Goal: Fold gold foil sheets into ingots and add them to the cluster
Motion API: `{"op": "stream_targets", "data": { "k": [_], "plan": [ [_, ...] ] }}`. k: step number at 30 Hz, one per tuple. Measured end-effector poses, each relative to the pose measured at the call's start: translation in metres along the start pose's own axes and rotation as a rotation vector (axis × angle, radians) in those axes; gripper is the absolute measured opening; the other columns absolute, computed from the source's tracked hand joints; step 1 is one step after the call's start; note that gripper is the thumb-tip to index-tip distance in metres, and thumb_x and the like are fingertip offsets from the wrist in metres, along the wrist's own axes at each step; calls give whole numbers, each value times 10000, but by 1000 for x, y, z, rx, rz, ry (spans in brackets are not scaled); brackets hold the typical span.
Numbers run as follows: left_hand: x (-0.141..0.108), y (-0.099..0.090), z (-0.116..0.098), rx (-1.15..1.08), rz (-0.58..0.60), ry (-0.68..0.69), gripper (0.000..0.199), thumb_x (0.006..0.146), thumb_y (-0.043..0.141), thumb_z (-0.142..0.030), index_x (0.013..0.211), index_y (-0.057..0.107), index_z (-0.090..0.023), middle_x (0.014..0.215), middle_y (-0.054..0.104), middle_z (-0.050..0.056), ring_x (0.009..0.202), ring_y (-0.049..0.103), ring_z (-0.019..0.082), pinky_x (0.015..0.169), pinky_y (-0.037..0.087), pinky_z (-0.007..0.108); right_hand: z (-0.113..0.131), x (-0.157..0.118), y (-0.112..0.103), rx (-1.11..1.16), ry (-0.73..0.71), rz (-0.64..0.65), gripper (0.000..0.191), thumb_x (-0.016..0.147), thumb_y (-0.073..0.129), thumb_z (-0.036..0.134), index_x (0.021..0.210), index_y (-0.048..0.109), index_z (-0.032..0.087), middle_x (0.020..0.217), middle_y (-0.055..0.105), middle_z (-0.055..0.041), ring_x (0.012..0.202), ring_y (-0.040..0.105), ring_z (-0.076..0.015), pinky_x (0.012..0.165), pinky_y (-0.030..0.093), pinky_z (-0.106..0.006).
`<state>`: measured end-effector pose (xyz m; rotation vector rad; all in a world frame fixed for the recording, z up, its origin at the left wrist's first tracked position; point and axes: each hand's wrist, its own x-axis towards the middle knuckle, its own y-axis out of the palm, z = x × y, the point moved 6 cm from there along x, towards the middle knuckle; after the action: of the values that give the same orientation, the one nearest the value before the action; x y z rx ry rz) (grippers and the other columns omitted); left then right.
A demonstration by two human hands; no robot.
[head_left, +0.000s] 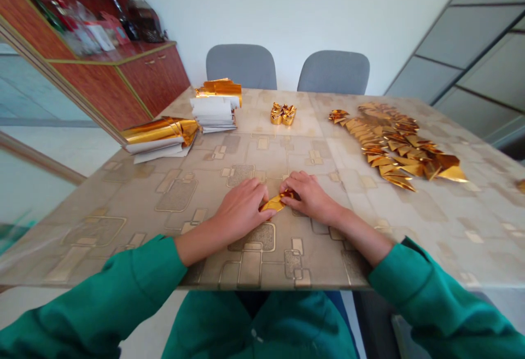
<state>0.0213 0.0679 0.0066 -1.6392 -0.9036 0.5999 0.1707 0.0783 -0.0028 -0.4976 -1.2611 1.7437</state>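
A small strip of folded gold foil paper (274,204) lies between my two hands, near the front middle of the table. My left hand (245,206) grips its left end, fingers bent and thumb along the near side. At the other end, my right hand (308,197) pinches the foil between thumb and fingers. Both hands rest low on the tabletop, and their fingers cover the ends of the piece. Farther back, straight ahead, sits a small cluster of folded gold foil pieces (283,113).
On the right spreads a long heap of folded gold foil pieces (394,140). A stack of white-backed foil sheets (214,112) and a curled gold sheet bundle (159,132) lie at the back left. Two grey chairs (241,66) stand beyond the patterned table (192,249).
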Motion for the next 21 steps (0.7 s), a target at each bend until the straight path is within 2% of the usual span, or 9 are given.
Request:
{"op": "stream_targets", "data": {
  "k": [6,12,15,18,21],
  "plan": [
    [5,5,-3,-157,49,7,141,852,639,-297,816,554,-191,844,601,20,812,566,196,687,391,295,5,2,-3,24,-35,-6,86,846,664,175,871,582,183,931,592,-37,935,498,-210,798,297,-310],
    [3,8,2,-289,45,-48,155,836,641,-264,960,572,-201,762,599,-14,720,561,175,634,367,275,5,1,-1,29,-71,-28,87,863,671,213,924,615,186,898,616,-35,913,502,-212,819,269,-330],
    [2,8,2,-278,42,-40,128,827,655,-281,908,598,-200,816,598,4,759,565,182,664,383,283,6,0,1,55,-106,-20,34,865,670,213,863,639,200,859,617,-26,890,506,-206,817,261,-331],
    [1,6,0,-242,6,-32,206,829,665,-336,969,609,-196,928,599,34,824,571,199,714,406,303,8,0,0,107,-137,-36,71,853,670,168,810,624,199,808,620,-5,863,524,-191,815,269,-323],
    [1,4,-1,-203,-11,-38,233,853,636,-377,983,613,-185,911,591,40,834,569,214,717,402,317,10,-2,-4,146,-174,-81,98,875,640,156,797,595,196,774,626,10,820,543,-172,819,284,-320]
  ]
}}
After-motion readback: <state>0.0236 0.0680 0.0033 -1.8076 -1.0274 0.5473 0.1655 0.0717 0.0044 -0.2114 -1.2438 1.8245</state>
